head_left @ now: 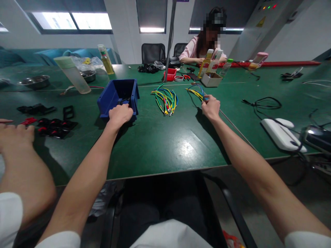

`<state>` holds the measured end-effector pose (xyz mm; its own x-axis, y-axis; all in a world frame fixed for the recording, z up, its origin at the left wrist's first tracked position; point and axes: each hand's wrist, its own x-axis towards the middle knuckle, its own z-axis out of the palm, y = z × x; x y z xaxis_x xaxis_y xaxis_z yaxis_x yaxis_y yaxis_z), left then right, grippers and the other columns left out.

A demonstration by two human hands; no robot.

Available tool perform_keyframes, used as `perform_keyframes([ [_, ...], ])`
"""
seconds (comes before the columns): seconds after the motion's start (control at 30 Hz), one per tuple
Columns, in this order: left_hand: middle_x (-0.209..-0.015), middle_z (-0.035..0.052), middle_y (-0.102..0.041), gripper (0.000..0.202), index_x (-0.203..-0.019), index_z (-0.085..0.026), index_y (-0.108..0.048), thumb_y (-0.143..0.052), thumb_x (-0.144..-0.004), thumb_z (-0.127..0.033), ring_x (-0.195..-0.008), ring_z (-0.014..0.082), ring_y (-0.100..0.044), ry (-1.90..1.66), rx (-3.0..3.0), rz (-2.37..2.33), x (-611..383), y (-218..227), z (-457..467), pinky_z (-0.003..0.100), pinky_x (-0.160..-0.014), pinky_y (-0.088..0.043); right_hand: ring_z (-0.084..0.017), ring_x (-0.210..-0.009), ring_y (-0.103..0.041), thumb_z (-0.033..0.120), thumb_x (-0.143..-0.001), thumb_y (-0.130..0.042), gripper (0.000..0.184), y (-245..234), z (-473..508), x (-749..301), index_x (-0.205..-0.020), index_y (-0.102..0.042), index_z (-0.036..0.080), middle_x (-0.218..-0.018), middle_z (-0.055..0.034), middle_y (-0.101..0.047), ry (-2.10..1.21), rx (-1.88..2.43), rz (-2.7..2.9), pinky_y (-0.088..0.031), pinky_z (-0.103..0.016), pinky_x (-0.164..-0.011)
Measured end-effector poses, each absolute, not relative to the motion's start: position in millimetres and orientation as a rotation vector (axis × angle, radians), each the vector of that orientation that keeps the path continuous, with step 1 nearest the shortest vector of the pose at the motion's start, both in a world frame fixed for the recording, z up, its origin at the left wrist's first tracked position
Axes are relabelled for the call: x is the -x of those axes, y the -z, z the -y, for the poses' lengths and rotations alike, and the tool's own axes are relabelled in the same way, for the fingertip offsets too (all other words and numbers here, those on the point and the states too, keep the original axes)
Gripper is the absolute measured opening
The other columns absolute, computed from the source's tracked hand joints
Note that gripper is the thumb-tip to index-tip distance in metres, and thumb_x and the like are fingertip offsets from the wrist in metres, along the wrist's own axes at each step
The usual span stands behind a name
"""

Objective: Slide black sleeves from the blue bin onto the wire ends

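Observation:
My left hand [120,115] is curled over the near rim of a blue plastic bin [113,93] that stands on the green table [165,144]. Dark parts lie inside the bin. My right hand [211,107] is closed on a small bundle of yellow, green and blue wires [196,92] to the right. Between the two hands lies a second, larger bundle of yellow and green wires [166,100] with red ends, fanned out on the table.
A co-worker's arm and hand [15,137] rest at the left edge beside black and red plastic parts [55,126]. Another person sits across the table behind bottles and a small box [211,79]. A white device [280,132] and black cables lie at right.

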<state>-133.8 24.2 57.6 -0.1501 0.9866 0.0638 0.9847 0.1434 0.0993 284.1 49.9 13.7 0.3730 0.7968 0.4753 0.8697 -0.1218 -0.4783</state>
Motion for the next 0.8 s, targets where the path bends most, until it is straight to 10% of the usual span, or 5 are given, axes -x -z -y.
perform_keyframes([
  [0.8,-0.104,0.0119,-0.07,0.033,-0.102,-0.026,-0.07,-0.057,-0.072,-0.029,-0.102,0.0348,-0.063,-0.587,-1.856,-2.423,125,-61,-20,0.045,-0.085,-0.049,-0.031,-0.1,-0.066,0.015,-0.073,-0.053,0.043,-18,-50,-306,-0.113,-0.071,0.012,-0.097,-0.0164,-0.074,0.132,2.017,1.355,-0.048,-0.044,-0.092],
])
